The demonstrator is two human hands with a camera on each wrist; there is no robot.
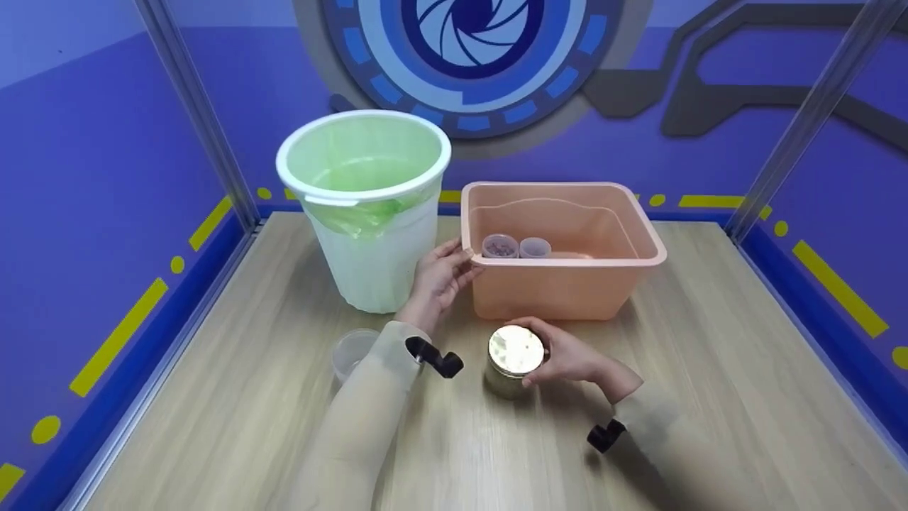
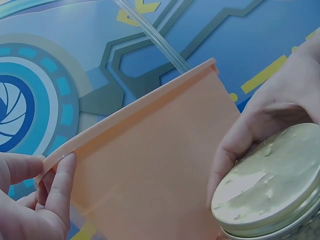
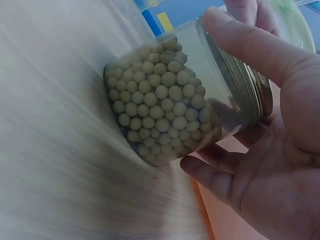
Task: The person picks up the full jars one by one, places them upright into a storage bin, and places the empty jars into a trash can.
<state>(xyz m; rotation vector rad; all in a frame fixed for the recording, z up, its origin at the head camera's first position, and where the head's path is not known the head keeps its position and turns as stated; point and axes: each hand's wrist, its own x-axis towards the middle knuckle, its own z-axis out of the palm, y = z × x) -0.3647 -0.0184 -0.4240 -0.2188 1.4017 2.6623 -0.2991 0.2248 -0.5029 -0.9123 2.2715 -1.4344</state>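
Observation:
With thumb and fingers, my left hand point(image 1: 441, 278) pinches the near left corner of a peach plastic tub's rim point(image 1: 567, 263); the left wrist view shows the fingers on both sides of this rim point(image 2: 115, 118). My right hand point(image 1: 571, 355) grips a clear jar point(image 1: 505, 385) from its right side, in front of the tub. A shiny gold screw lid point(image 2: 272, 175) closes the jar. Small round beige balls fill much of the jar point(image 3: 155, 100) in the right wrist view, where its base is close to the table.
A tall white bin point(image 1: 383, 262) with a green liner point(image 1: 369, 170) stands left of the tub. Inside the tub are two small clear cups point(image 1: 535, 248), one with dark reddish bits. Another clear container point(image 1: 349, 349) stands on the wooden table point(image 1: 248, 397), partly behind the left forearm.

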